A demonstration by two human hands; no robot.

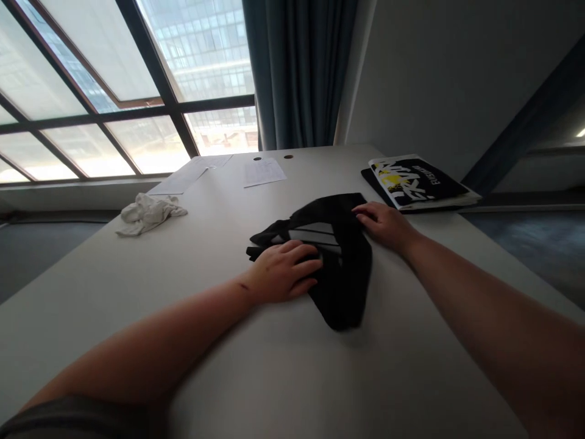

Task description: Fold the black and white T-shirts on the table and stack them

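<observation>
A black garment with a grey striped print lies partly folded and bunched on the white table in front of me. My left hand rests on its near left part, palm down, with the fingers spread over the cloth near the print. At the upper right edge of the garment, my right hand pinches the fabric between thumb and fingers. The bunched end of the cloth points left, past my left hand. The garment's exact kind is hard to make out from its folds.
Folded clothes with a black, white and yellow print are stacked at the right edge. A crumpled white cloth lies at the left edge. Paper sheets lie toward the back. Behind the table hang dark blue curtains beside windows.
</observation>
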